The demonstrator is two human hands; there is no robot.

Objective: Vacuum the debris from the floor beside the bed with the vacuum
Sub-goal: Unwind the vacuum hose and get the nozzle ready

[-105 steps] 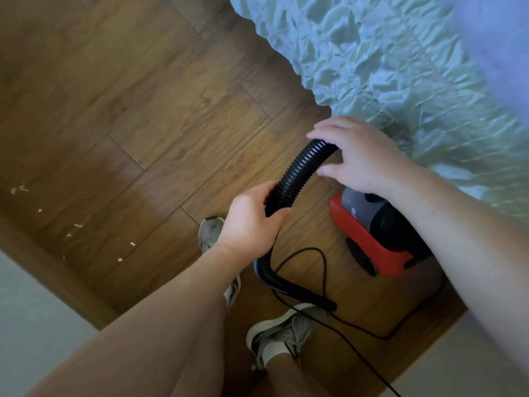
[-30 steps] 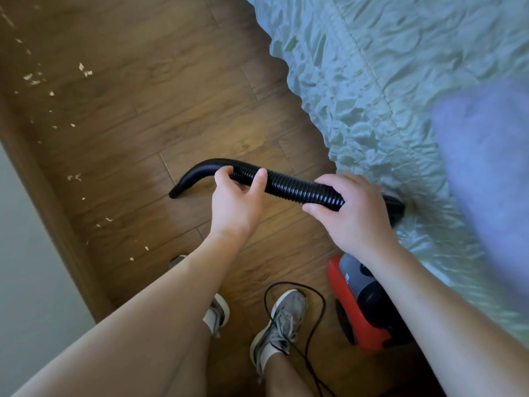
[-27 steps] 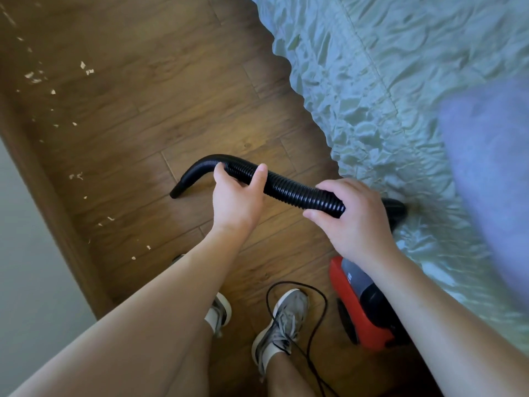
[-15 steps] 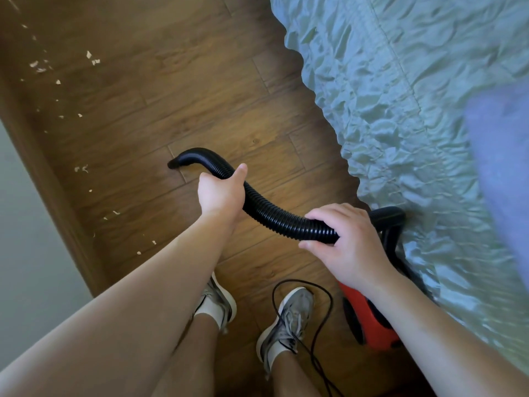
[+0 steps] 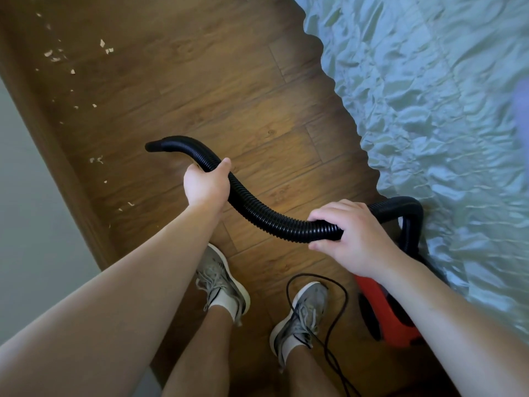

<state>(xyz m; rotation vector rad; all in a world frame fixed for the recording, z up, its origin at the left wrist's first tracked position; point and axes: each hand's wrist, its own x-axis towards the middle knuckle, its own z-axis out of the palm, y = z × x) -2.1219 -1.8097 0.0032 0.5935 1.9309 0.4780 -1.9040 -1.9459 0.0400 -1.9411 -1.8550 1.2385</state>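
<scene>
Vacuum (image 5: 386, 313): red body with black bits, sitting on the floor right up against the bed, mostly hidden under the right forearm
Hose (image 5: 257, 213): black ribbed one, comes up out of the vacuum in a bent elbow near the bed edge, sags between the two hands, then arches up and over to the left
Nozzle (image 5: 153, 146): smooth black tip at the far end of the hose, pointing left, looks to be up off the floor though hard to say for sure from this angle
Left hand (image 5: 207, 186): wrapped tight around the hose not far behind the nozzle, thumb lying on top
Right hand (image 5: 352, 239): closed over the hose near the vacuum end, fingers curled over the top and thumb tucked under
Debris (image 5: 71, 71): little pale scraps scattered along the left side of the floor by the baseboard, well apart from the nozzle, a few more bits lower down toward the feet
Floor (image 5: 229, 96): brown wood planks, a narrow strip between bed and wall
Bed (image 5: 429, 96): crinkly pale blue-green cover filling the right side
Baseboard (image 5: 51, 144): brown, running diagonally down the left, grey wall beyond it
Cord (image 5: 329, 325): thin black cable looped on the floor, crossing over the right shoe
Shoes (image 5: 221, 282): grey sneakers with white socks, both planted on the planks
</scene>
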